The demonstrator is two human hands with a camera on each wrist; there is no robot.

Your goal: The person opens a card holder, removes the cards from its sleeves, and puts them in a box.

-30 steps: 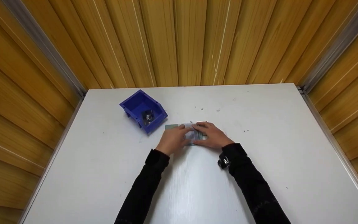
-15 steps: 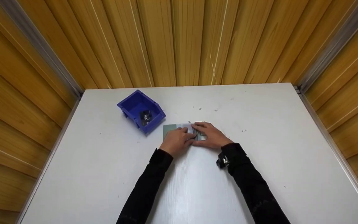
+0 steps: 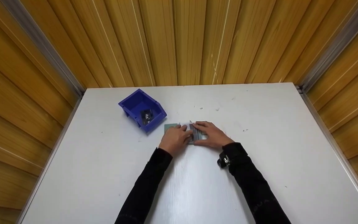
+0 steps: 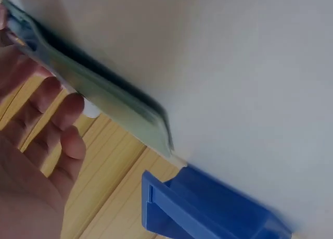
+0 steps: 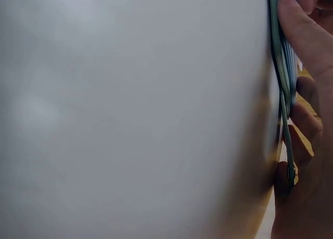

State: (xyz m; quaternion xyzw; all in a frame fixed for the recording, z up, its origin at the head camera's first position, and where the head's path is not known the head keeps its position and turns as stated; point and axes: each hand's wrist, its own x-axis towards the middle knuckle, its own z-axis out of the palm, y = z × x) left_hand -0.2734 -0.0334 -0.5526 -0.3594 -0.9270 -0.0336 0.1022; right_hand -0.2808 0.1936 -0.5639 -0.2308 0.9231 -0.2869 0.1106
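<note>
A green card holder (image 3: 170, 127) with clear sleeves lies spread on the white table, between both hands. My left hand (image 3: 174, 140) reaches over its sleeves with thumb and index finger at the middle; whether they pinch a sleeve is hidden. In the left wrist view, the other fingers (image 4: 68, 110) are loosely bent beside the green cover (image 4: 125, 109). My right hand (image 3: 212, 136) grips the holder's right part, where a greyish sleeve stands raised. Its thumb (image 5: 302, 28) presses on the stacked sleeve edges (image 5: 286, 57) in the right wrist view, with fingers on the far side.
A blue plastic bin (image 3: 154, 124) stands behind and left of the hands, with a dark card (image 3: 146, 116) inside. The white table (image 3: 259, 124) extends around, bounded by wood-patterned walls (image 3: 188, 43) at the back and sides.
My left hand has shifted slightly right and its fingers have moved among the sleeves. A greyish sleeve now shows raised beside the right hand, which stays in place.
</note>
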